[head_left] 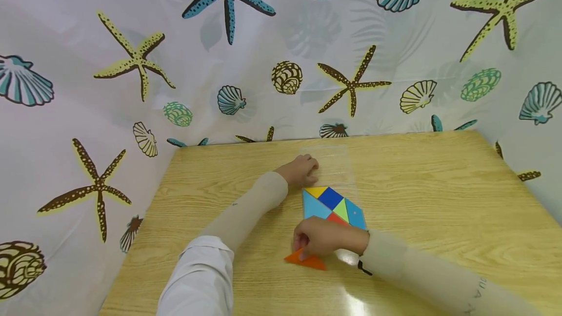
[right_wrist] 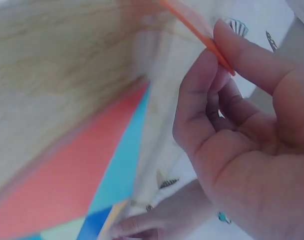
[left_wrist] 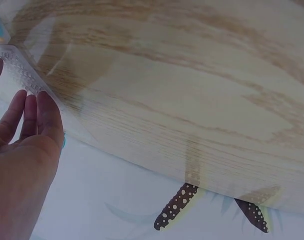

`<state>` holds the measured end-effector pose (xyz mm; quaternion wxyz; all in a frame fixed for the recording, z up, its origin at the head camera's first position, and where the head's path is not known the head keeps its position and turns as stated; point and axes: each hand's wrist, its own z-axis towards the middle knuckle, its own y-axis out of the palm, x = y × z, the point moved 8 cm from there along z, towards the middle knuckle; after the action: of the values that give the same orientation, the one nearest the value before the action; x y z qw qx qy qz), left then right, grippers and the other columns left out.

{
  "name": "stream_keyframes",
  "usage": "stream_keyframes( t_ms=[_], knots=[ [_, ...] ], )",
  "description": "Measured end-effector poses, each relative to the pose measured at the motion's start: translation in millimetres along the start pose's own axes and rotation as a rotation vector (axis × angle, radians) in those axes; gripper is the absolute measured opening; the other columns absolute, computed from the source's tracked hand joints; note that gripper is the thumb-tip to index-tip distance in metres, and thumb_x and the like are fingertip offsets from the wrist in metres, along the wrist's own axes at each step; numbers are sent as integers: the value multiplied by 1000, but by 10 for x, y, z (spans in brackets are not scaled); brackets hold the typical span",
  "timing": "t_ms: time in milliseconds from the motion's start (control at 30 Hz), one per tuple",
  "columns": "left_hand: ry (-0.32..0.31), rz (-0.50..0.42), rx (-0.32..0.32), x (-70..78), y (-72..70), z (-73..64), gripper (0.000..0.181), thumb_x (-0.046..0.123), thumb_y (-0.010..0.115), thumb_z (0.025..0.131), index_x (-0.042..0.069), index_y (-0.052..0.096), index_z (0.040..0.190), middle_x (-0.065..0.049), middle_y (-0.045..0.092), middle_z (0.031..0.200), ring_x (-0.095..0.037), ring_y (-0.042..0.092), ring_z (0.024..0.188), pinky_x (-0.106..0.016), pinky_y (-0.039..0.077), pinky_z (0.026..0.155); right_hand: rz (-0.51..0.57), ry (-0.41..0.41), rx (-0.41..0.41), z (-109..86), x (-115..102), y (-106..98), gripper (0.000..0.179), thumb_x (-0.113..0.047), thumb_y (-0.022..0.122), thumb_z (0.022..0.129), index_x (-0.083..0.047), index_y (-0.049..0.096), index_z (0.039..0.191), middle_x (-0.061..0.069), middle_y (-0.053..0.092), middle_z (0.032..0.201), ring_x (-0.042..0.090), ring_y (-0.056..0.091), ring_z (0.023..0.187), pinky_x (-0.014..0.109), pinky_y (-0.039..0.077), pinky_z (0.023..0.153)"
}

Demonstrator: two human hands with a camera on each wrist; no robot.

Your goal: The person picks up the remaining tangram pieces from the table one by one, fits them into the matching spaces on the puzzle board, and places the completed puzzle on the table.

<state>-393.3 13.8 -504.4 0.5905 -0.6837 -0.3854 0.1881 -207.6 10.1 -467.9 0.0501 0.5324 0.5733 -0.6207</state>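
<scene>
My right hand (head_left: 322, 235) pinches an orange triangle tangram piece (head_left: 309, 260) between thumb and fingertips, tilted just above the table. In the right wrist view the orange piece (right_wrist: 196, 30) shows edge-on. Just beyond that hand lies a group of tangram pieces fitted together: a light blue triangle (head_left: 313, 206), a dark blue piece (head_left: 331, 198), a yellow triangle (head_left: 317, 191), a light green triangle (head_left: 342, 210), a mid-blue piece (head_left: 354, 214) and a red piece (head_left: 337, 218), partly hidden. My left hand (head_left: 300, 170) rests its loosely bent fingers at a clear plastic sheet or case (left_wrist: 27, 72).
The clear plastic (head_left: 335, 165) stretches from the pieces toward the table's back edge. A wood-grain table (head_left: 439, 199) lies below. White cloth (head_left: 263, 62) printed with starfish and shells hangs behind and at both sides.
</scene>
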Motion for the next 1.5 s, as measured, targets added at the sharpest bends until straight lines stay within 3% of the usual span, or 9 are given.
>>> stream_keyframes(
  t_ms=[300,600,1033,1267,1500],
  knots=[
    [0,8,12,-11,14,21,41,34,55,93,11,50,127,-3,46,119,-17,42,106,-26,34,94,30,-43,103,-304,63,-348,9,-13,72,81,-15,63,81,-8,56,72,6,51,66,24,45,62],
    [-6,-7,16,-32,16,41,42,34,57,92,11,50,126,-3,46,119,-18,42,106,-26,33,96,0,-86,317,-622,134,-821,6,-12,68,84,-13,63,88,-6,57,79,9,53,72,25,46,65],
    [-3,-34,4,-19,10,-4,41,34,55,93,12,48,127,-2,44,121,-16,40,105,-26,34,93,2,38,556,-946,318,-1363,9,-13,66,86,-10,65,94,-2,57,83,16,53,79,27,49,72],
    [-26,-24,6,-23,3,8,40,35,54,93,12,49,126,-3,45,123,-17,40,107,-27,34,93,-187,41,632,-1071,247,-1549,10,-7,68,84,-11,63,91,-4,57,82,12,53,75,29,49,70],
    [-1,-22,21,-38,32,36,39,34,55,93,12,50,124,-3,45,120,-17,40,104,-26,34,91,-500,-124,637,-1075,214,-1469,18,-1,71,76,-11,59,86,-5,53,82,10,49,76,27,47,66]
  ],
)
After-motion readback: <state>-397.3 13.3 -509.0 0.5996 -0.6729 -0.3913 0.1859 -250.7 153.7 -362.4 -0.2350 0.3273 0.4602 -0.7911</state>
